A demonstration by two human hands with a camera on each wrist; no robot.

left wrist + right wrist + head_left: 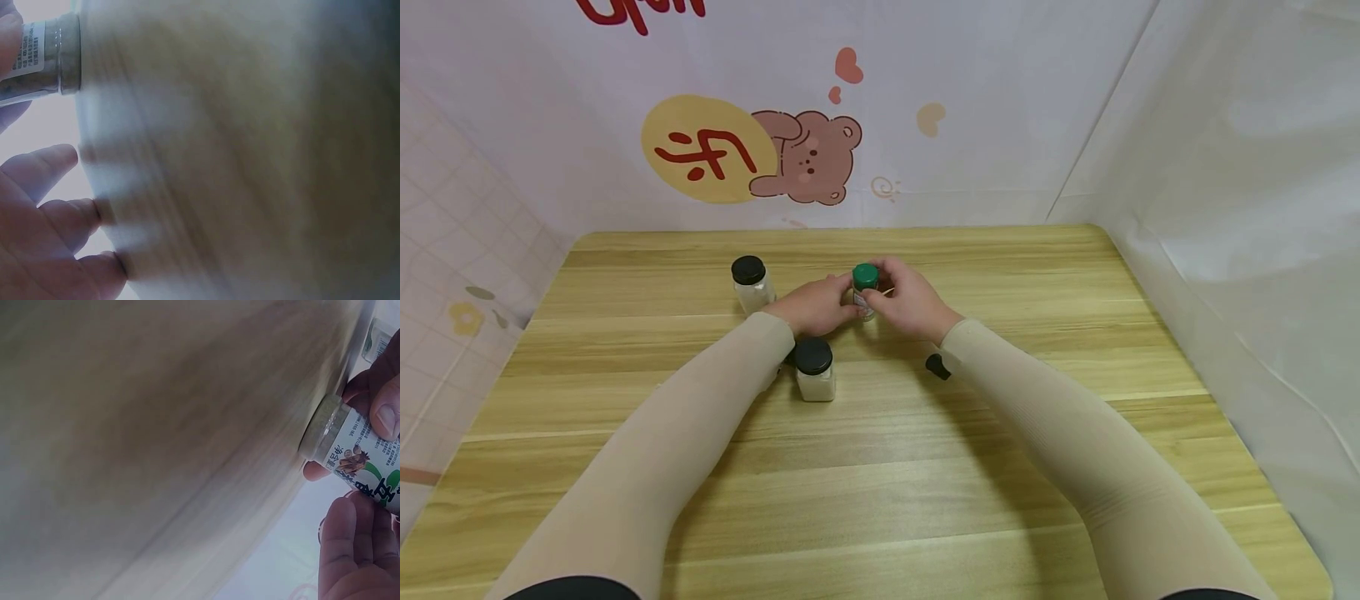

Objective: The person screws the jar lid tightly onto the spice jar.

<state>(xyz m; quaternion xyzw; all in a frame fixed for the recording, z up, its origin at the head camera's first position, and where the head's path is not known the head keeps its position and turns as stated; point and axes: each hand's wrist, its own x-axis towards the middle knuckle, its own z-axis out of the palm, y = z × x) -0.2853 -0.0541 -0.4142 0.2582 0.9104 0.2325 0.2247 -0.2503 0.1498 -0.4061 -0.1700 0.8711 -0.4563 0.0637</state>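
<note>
A small spice jar with a green cap stands on the wooden table between my two hands. My left hand holds its left side between thumb and index finger; in the left wrist view the other fingers are spread, tips at the tabletop. My right hand grips it from the right, thumb on the near side. The right wrist view shows the jar's printed label, with spices pictured. Beside my left forearm are two clear jars with black lids, one behind and one in front, with pale contents.
A small black object lies by my right wrist. Another dark item, mostly hidden by my left sleeve, sits next to the front jar. A white printed cloth hangs behind the table's far edge.
</note>
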